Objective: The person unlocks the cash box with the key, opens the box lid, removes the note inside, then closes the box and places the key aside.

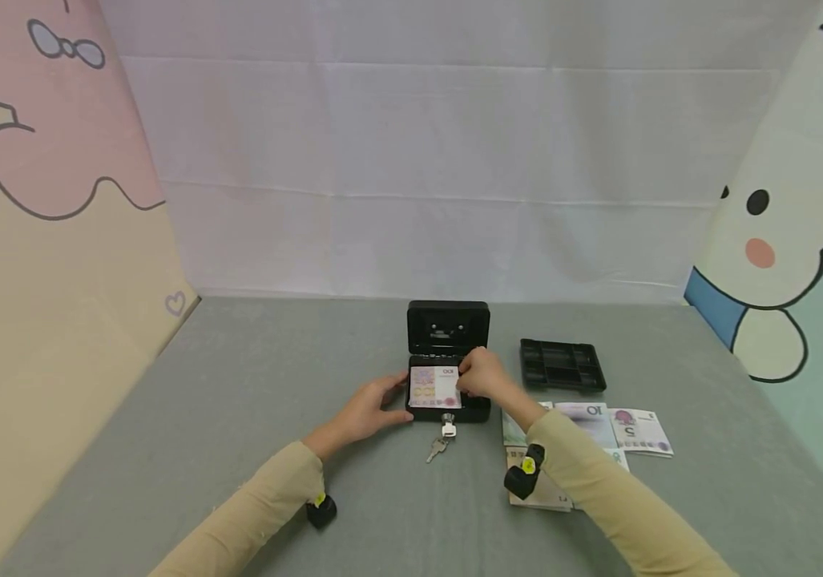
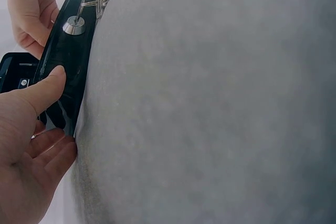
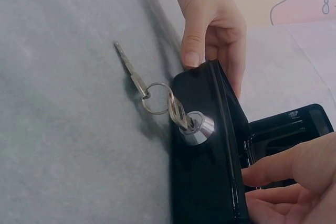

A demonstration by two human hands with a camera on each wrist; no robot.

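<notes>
A small black cash box (image 1: 474,413) stands with its lid (image 1: 447,328) raised at the back. Inside it lies a stack of 100 banknotes (image 1: 431,388), toward the left. My left hand (image 1: 366,409) holds the box's left end, thumb (image 2: 51,88) on the front face and fingers around the side. From the right, my right hand (image 1: 486,374) reaches into the box and pinches the stack's right edge; the box wall hides its fingertips in the right wrist view. Keys on a ring (image 3: 156,98) hang from the silver front lock (image 3: 197,129).
A black compartment tray (image 1: 562,365) lies to the box's right. In front of it, several stacks of banknotes (image 1: 639,430) are spread on the grey tabletop (image 1: 238,385), partly under my right forearm. A white cloth wall (image 1: 440,160) rises behind the table.
</notes>
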